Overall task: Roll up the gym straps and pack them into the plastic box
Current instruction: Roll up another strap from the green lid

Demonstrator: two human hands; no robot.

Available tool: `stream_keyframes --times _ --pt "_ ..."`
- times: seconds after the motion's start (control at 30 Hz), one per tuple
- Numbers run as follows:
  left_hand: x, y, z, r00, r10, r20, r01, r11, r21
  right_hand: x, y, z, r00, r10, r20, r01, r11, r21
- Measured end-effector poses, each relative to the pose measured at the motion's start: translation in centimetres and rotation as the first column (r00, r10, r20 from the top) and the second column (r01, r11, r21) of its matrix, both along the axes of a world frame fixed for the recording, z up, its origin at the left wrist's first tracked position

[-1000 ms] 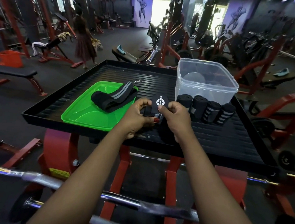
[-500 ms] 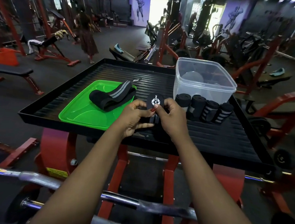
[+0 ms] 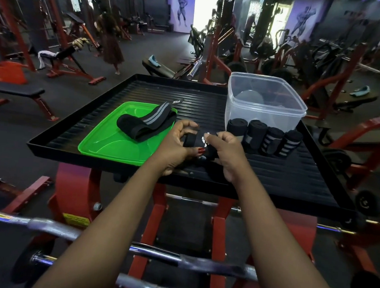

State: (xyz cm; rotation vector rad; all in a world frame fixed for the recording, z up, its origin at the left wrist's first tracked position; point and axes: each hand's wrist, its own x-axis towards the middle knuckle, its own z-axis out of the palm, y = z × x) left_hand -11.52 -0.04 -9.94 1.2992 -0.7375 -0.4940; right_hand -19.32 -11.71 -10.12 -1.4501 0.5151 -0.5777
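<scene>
Your left hand (image 3: 177,145) and right hand (image 3: 227,152) both pinch one black strap (image 3: 196,142), fingers curled round it, above the black tray (image 3: 273,174).

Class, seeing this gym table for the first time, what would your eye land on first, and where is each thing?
The bright green lid on the left of the black tray stands out most, a loose grey-striped strap lying on it. At the centre, the left hand and right hand grip a black strap. On the right stands a clear plastic box, four rolled straps lined up before it.
</scene>
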Motion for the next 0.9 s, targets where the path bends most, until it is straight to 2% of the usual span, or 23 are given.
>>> stream_keyframes --times 0.07,0.13,0.2,0.27,0.33,0.4,0.5,0.6,0.67,0.77,0.9 --pt "0.2 0.2 0.0 1.000 -0.006 0.013 0.007 0.999 -0.031 -0.3 0.2 0.4 0.997 0.073 0.009 -0.073 0.991 0.109" --pt "0.2 0.2 0.1 0.999 -0.039 0.000 0.039 0.997 -0.062 -0.5 0.2 0.5 0.992 0.097 0.077 -0.107 0.985 0.136" --pt "0.1 0.2 0.2 0.997 -0.080 -0.018 0.078 0.993 -0.085 -0.5 0.3 0.3 0.985 0.096 0.141 -0.112 0.988 0.110" --pt "-0.1 0.3 0.4 0.987 -0.124 -0.107 0.114 0.989 -0.095 -0.3 0.2 0.1 0.986 0.065 0.154 -0.073 0.996 0.053" --pt "-0.2 0.3 0.6 0.967 -0.138 -0.214 0.131 0.990 -0.044 -0.1 0.0 -0.3 0.992 0.007 0.123 0.005 0.996 -0.093" --pt "0.0 0.3 0.6 0.962 -0.091 -0.257 0.097 0.995 0.009 0.1 -0.2 -0.6 0.994 -0.029 0.106 0.049 0.979 -0.196" --pt "0.5 0.3 0.5 0.950 -0.039 -0.308 0.043 0.999 0.005 0.0 -0.1 -0.5 0.993 -0.004 0.115 0.028 0.977 -0.212" --pt "0.9 0.7 0.6 0.920 -0.087 -0.382 0.081 0.996 -0.032 0.0 -0.1 -0.4 0.990 0.015 0.138 0.010 0.984 -0.177" --pt "1.0 0.8 0.7 0.914 -0.129 -0.384 0.125 0.991 -0.037 0.1 -0.1 -0.4 0.993 0.012 0.119 0.004 0.992 -0.129" --pt "0.5 0.9 0.8 0.942 -0.134 -0.307 0.149 0.988 0.027 0.1 -0.4 -0.6 0.998 0.001 0.058 -0.001 1.000 -0.008" --pt "-0.3 0.6 0.7 0.979 -0.108 -0.171 0.130 0.984 0.120 0.0 -0.6 -0.9 0.999 -0.049 -0.022 0.045 0.988 -0.145"
